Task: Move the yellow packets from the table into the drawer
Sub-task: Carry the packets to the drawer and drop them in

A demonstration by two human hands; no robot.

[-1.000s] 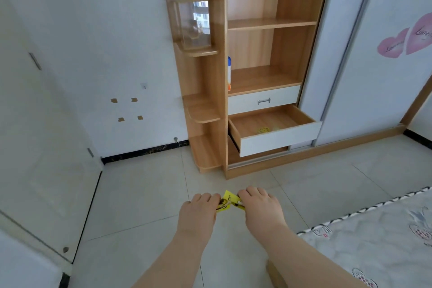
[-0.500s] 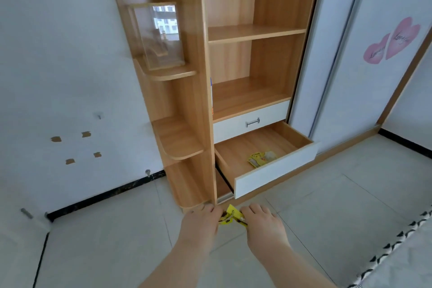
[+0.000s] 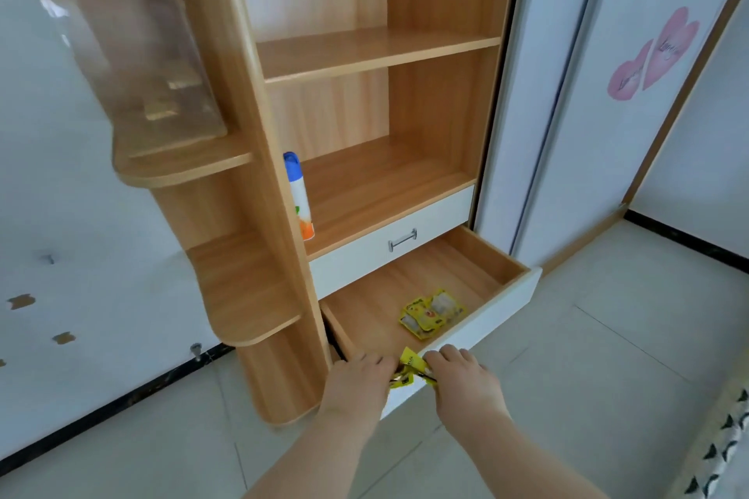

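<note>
Both hands carry a bunch of small yellow printed packets (image 3: 409,368). The left hand (image 3: 356,381) and right hand (image 3: 462,381) each curl their fingers round one end, pinching it. The bunch hangs just over the front edge of the open wooden drawer with white front (image 3: 502,310). We judge the two-handed hold keeps loose packets together for the drop.

Other yellow packets (image 3: 429,314) already lie on the drawer floor. The packet print shows only dark marks, unreadable. The pink heart stickers (image 3: 652,53) carry script too blurred to read. The label on the white spray can with blue cap (image 3: 300,198) is illegible.
</note>
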